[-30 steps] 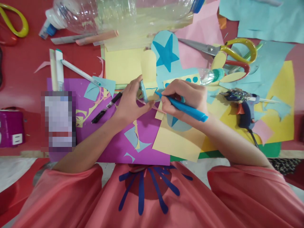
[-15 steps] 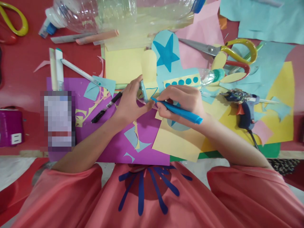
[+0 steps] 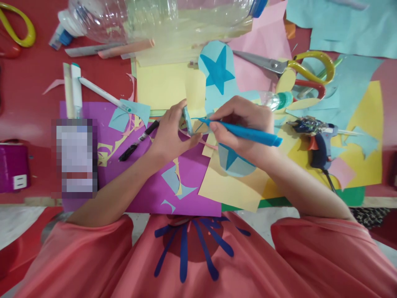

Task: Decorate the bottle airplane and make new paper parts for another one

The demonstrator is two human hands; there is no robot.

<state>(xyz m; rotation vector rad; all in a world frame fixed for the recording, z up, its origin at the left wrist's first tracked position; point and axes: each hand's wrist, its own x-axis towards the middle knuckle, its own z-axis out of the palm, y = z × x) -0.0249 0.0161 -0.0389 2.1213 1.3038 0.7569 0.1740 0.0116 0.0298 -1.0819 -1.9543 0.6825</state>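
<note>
My right hand (image 3: 248, 124) grips a blue marker (image 3: 254, 134), its tip at a small cream paper piece (image 3: 201, 125) with thin blue lines drawn on it. My left hand (image 3: 169, 132) steadies that piece from the left, thumb below and fingers above, by a light blue edge (image 3: 187, 120). Beyond it stands light blue paper with a blue star (image 3: 219, 69). Under my right wrist lies another light blue shape with a blue star (image 3: 231, 159). A black marker (image 3: 138, 141) lies beside my left hand.
Yellow-handled scissors (image 3: 269, 63) and a glue gun (image 3: 321, 140) lie to the right. A large clear bottle (image 3: 124, 20) lies across the back. At left are a blurred-out phone (image 3: 76, 159) and white pens (image 3: 104, 94). Paper scraps litter the purple sheet (image 3: 139, 194).
The marker tip has moved slightly up and left on the cream piece. My right hand has shifted up, covering the dotted strip and uncovering more of the lower star. My left hand stays put.
</note>
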